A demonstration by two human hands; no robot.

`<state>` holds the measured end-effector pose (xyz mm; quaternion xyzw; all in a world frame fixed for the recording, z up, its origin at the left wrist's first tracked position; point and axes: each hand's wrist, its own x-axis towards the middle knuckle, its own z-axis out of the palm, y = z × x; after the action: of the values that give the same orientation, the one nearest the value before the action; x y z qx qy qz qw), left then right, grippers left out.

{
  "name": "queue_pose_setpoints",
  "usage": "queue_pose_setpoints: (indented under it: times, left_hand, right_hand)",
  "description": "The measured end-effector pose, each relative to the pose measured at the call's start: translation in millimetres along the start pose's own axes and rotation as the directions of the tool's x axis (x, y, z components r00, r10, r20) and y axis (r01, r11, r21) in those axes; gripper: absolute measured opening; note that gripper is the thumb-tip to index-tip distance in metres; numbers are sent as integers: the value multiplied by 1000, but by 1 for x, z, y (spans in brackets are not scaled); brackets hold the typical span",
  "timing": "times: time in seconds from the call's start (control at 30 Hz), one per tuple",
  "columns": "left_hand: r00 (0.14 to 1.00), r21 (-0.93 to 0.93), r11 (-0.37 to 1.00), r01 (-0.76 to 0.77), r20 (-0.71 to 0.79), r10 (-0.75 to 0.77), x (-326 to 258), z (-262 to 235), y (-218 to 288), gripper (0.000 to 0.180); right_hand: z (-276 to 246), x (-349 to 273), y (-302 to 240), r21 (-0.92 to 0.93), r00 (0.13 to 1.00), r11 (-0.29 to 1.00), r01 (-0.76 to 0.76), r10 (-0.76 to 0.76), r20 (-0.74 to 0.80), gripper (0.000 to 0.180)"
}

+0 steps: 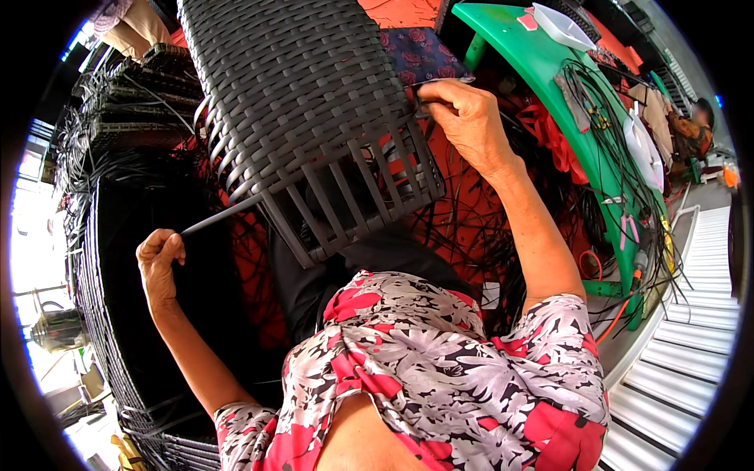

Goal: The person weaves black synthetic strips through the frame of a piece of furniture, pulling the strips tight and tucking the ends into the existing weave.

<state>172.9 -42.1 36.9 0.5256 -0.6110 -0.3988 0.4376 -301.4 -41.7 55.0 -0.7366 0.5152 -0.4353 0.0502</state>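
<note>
A dark grey woven wicker panel on a frame (pixel 290 86) slants across the top middle, with bare upright strips along its near end. My left hand (pixel 161 257), out to the left, pinches the end of a flat dark strip (pixel 224 215) that runs taut to the panel's left edge. At the panel's right edge, my right hand (pixel 465 118) is closed, thumb and fingers together by the weave. Whatever those fingers hold is too hidden to name.
On the right stands a green table (pixel 601 149) with dark strips, pink-handled scissors (pixel 628 228) and white trays (pixel 564 27). Loose strips litter the red floor. A large dark woven piece (pixel 98 275) rises at left. Another person (pixel 691 129) sits at far right.
</note>
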Motion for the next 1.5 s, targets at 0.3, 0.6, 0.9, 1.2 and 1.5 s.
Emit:
queue_pose_setpoints:
  times: [0.3,0.6,0.9,1.2,1.5]
  left_hand:
    - [1000,93,996,15,15,-16,-4,-9,1,18]
    - [990,-117,993,19,139,-3,1,-7,-7,21]
    - [926,-79,995,57,-368,-83,-1,-80,-99,7]
    - [946,-89,996,-25,-323,-5,-32,142,23,29]
    - [988,-229,972,56,-127,-87,-69,204,47,88]
  right_hand:
    - [12,-23,-9,819,834,440,-369,546,83,13]
    - [-32,22,17,662,828,592,-461,18,560,15]
    - [-13,16,-14,538,922,767,-350,383,55,20]
    - [13,-51,-35,648,783,528,-549,597,176,31]
    - [24,-40,-30,758,800,396,-518,538,266,27]
